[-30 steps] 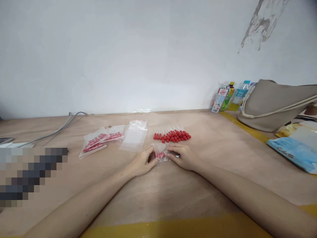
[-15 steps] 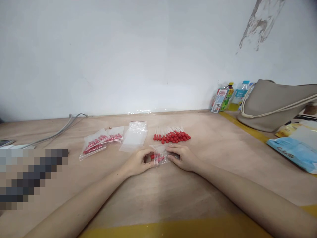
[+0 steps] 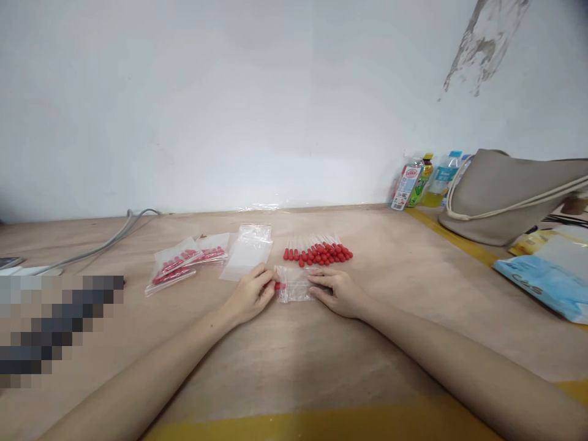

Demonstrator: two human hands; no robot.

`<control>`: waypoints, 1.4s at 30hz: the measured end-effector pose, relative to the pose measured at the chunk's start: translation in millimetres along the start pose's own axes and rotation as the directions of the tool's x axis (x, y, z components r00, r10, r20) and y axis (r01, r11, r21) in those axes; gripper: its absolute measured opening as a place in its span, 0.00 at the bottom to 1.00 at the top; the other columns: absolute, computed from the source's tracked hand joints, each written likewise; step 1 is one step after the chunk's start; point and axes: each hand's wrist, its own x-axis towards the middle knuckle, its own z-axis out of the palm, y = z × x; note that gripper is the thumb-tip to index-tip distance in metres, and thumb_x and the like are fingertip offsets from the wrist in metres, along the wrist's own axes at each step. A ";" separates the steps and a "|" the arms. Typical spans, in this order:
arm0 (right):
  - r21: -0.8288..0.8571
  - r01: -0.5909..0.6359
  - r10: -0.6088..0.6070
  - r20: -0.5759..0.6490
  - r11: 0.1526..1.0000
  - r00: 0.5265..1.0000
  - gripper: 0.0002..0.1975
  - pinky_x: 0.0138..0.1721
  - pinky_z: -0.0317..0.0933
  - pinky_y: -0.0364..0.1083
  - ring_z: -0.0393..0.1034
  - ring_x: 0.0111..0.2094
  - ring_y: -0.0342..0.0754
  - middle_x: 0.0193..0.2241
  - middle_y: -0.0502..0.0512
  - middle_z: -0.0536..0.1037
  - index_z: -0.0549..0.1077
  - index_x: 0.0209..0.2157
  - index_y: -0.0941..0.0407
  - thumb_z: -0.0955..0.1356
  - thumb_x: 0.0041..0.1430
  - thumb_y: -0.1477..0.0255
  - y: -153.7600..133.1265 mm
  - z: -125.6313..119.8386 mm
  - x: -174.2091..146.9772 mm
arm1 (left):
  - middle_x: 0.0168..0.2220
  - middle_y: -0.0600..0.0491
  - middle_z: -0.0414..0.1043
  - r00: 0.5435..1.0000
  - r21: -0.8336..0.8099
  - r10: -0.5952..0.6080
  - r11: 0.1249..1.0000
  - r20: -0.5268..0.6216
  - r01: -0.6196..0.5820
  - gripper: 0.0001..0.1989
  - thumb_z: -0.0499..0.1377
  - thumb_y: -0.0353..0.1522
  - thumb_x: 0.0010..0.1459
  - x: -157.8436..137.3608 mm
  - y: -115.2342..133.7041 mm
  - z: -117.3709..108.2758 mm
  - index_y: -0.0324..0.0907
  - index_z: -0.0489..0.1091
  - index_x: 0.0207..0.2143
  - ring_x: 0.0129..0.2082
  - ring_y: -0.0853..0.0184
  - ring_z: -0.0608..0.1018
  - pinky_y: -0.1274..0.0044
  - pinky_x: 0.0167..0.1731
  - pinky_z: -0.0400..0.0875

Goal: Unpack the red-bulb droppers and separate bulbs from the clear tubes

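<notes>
The bag point(image 3: 296, 293) lies on the table point(image 3: 294, 361) between both hands, red tips point(image 3: 280, 286) at its nine o'clock end. There the left hand point(image 3: 272, 288) pinches it, thumb and fingers drawn close. At three o'clock the right hand point(image 3: 314, 284) touches it with curled fingers, thumb apart (whether it grips, I cannot tell). From the bag, loose swabs point(image 3: 321, 252) lie at one o'clock, flat bags point(image 3: 248, 252) at ten, filled bags point(image 3: 177, 263) nearer nine.
</notes>
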 end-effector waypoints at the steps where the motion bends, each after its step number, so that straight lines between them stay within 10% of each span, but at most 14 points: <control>1: -0.001 0.002 -0.002 0.000 1.000 1.000 0.12 0.43 0.64 0.46 0.69 0.41 0.47 0.41 0.58 0.74 0.74 0.39 0.58 0.63 0.56 0.70 0.1 0.1 0.1 | 0.35 0.50 0.64 0.999 -0.019 0.015 1.000 0.029 -0.015 0.08 0.48 0.30 0.58 -0.8 -0.3 -3.0 0.40 0.65 0.36 0.34 0.68 0.68 0.76 0.36 0.65; 6: -0.005 0.012 -0.012 0.002 1.000 1.000 0.12 0.43 0.64 0.46 0.69 0.41 0.47 0.40 0.57 0.74 0.73 0.40 0.57 0.63 0.56 0.71 1.1 0.2 0.4 | 0.38 0.49 0.68 0.986 -0.079 0.096 0.993 0.140 -0.086 0.11 0.53 0.34 0.56 -3.2 -0.9 -12.4 0.41 0.66 0.41 0.37 0.68 0.71 0.77 0.37 0.66; 11: -0.020 0.006 -0.006 0.011 1.000 1.000 0.11 0.44 0.64 0.47 0.68 0.43 0.48 0.42 0.58 0.73 0.74 0.39 0.56 0.63 0.56 0.71 1.4 -0.2 -0.4 | 0.30 0.53 0.73 0.979 -0.034 -0.065 0.997 0.194 0.073 0.10 0.54 0.35 0.53 2.4 -17.5 -54.8 0.42 0.71 0.35 0.30 0.70 0.73 0.80 0.29 0.67; 14: -0.016 0.002 -0.002 0.012 1.000 1.000 0.11 0.44 0.64 0.47 0.68 0.43 0.48 0.42 0.58 0.73 0.73 0.39 0.56 0.63 0.57 0.70 2.2 0.1 -0.9 | 0.23 0.55 0.72 0.950 -0.144 -0.298 0.940 0.089 0.308 0.09 0.57 0.36 0.49 6.6 -29.6 -93.0 0.40 0.71 0.28 0.22 0.72 0.71 0.81 0.21 0.65; 17: -0.024 -0.002 0.002 0.006 1.000 1.000 0.11 0.44 0.64 0.47 0.68 0.43 0.49 0.42 0.58 0.73 0.74 0.39 0.56 0.63 0.57 0.70 3.3 0.8 -1.0 | 0.24 0.54 0.72 0.872 -0.111 -0.407 0.913 -0.271 0.392 0.11 0.55 0.38 0.50 15.1 -33.3 -108.1 0.40 0.70 0.28 0.22 0.71 0.72 0.80 0.21 0.66; 20: -0.027 0.002 -0.001 0.016 1.000 1.000 0.11 0.44 0.63 0.47 0.68 0.43 0.49 0.43 0.58 0.72 0.73 0.39 0.56 0.63 0.56 0.70 3.0 0.4 -0.2 | 0.28 0.51 0.73 0.839 0.016 -0.327 0.929 -0.435 0.371 0.12 0.53 0.37 0.52 33.5 -30.7 -85.8 0.38 0.70 0.31 0.26 0.69 0.73 0.78 0.24 0.67; 28: 0.003 -0.011 0.011 0.078 1.000 0.997 0.15 0.48 0.60 0.48 0.64 0.47 0.49 0.45 0.60 0.70 0.70 0.45 0.58 0.63 0.56 0.70 2.1 -6.2 4.5 | 0.26 0.49 0.70 0.969 0.222 -0.160 0.954 -0.188 0.201 0.08 0.55 0.31 0.50 94.8 -29.2 15.4 0.38 0.71 0.24 0.27 0.66 0.72 0.75 0.31 0.64; 42: 0.020 -0.034 0.031 0.126 0.999 0.992 0.17 0.49 0.59 0.50 0.65 0.46 0.49 0.46 0.59 0.69 0.69 0.47 0.56 0.63 0.56 0.67 20.6 -8.2 13.5 | 0.30 0.52 0.76 0.941 -0.061 -0.317 0.948 -0.118 0.312 0.15 0.50 0.38 0.55 96.0 -40.5 29.7 0.40 0.73 0.33 0.29 0.68 0.76 0.79 0.32 0.68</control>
